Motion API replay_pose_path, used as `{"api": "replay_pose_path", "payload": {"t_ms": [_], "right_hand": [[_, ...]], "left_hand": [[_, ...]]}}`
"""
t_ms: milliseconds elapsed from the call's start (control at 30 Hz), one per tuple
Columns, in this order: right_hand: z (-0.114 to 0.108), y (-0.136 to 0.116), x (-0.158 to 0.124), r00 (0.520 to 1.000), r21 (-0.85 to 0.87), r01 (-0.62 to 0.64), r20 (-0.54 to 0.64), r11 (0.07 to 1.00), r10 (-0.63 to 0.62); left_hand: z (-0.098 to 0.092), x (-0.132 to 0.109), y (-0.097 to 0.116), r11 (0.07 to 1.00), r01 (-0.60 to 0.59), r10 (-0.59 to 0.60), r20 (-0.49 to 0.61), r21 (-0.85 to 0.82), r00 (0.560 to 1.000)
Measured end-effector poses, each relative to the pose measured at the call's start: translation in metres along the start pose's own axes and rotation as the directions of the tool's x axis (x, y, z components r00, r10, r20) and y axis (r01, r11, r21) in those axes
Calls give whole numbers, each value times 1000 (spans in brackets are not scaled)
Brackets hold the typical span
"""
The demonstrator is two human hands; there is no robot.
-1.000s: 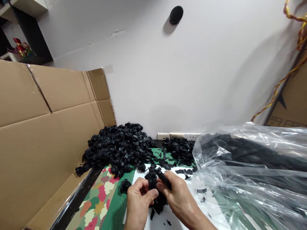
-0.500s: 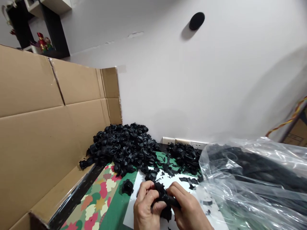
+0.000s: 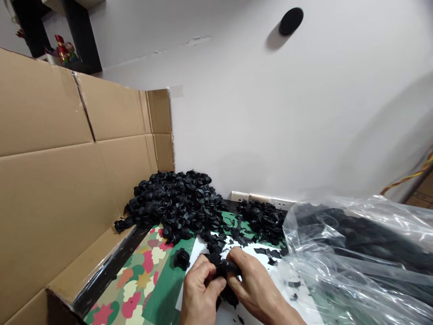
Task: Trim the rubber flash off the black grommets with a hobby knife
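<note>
Low in the view, over a white sheet (image 3: 194,257), both hands are closed on one black rubber part (image 3: 222,267) with ragged edges. My left hand (image 3: 200,291) pinches its left side between thumb and fingers. My right hand (image 3: 252,282) wraps round its right end, fingers curled. Much of the part is hidden by the fingers. A single ribbed black rubber piece (image 3: 181,258) lies just left of the sheet. Behind the hands rises a big heap of similar ribbed rubber parts (image 3: 179,198).
Thin black scraps (image 3: 262,219) are piled at the back against the wall, below white sockets (image 3: 282,204). A clear plastic bag (image 3: 338,266) holding black parts fills the right. Cardboard (image 3: 67,189) walls the left, beside a patterned mat (image 3: 135,284).
My hands have shifted slightly left and up with the rubber part, which has turned in the fingers. The right hand now covers more of its right end. The camera has tilted a little.
</note>
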State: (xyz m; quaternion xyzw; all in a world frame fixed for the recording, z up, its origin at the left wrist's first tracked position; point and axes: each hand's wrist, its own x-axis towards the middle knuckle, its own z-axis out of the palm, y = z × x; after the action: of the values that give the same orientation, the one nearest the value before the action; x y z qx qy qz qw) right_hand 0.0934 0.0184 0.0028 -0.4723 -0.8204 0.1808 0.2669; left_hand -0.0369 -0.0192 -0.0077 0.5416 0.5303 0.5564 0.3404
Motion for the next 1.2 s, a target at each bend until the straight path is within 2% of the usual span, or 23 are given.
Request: {"api": "replay_pose_path", "payload": {"t_ms": [100, 200, 267, 333, 367, 500, 600, 700, 833, 933, 1000, 1100, 1200], "right_hand": [[-5, 3, 16, 998, -58, -56, 17, 997, 57], [-9, 17, 30, 986, -101, -167, -22, 981, 165], [-9, 26, 35, 976, -104, -218, -35, 970, 215], [-8, 30, 36, 970, -84, -242, -31, 967, 240], [-7, 31, 35, 968, -69, -249, -24, 966, 248], [-8, 31, 29, 961, 12, -277, 7, 961, 277], [-15, 29, 23, 959, 82, -283, -6, 956, 285], [-22, 24, 15, 960, 204, -229, -114, 952, 256], [-24, 14, 3, 943, 365, 27, -317, 931, 97], [-18, 9, -3, 935, 395, 194, -351, 898, -47], [-13, 8, -3, 931, 412, 238, -356, 879, -85], [-9, 6, 0, 935, 434, 181, -355, 883, -17], [-10, 4, 7, 946, 489, 10, -286, 872, 150]], "left_hand": [[-1, 3, 6, 994, 38, -40, -15, -98, 999], [-3, 2, 5, 967, 61, -55, 34, -248, 998], [-6, 3, 3, 894, 189, -198, 20, -407, 980], [-12, 8, 1, 785, 308, -366, -1, -538, 931], [-15, 12, 1, 749, 329, -409, -12, -575, 912], [-25, 22, 3, 677, 327, -455, -26, -659, 890], [-24, 24, 6, 626, 340, -477, 1, -701, 879], [-18, 23, 11, 566, 356, -495, 39, -743, 868], [-5, 23, 16, 474, 368, -500, 100, -800, 860], [5, 22, 14, 492, 372, -440, 144, -787, 887], [11, 19, 12, 499, 405, -428, 189, -766, 884], [18, 13, 12, 519, 413, -401, 214, -748, 891], [21, 10, 13, 669, 360, -313, 193, -651, 930]]}}
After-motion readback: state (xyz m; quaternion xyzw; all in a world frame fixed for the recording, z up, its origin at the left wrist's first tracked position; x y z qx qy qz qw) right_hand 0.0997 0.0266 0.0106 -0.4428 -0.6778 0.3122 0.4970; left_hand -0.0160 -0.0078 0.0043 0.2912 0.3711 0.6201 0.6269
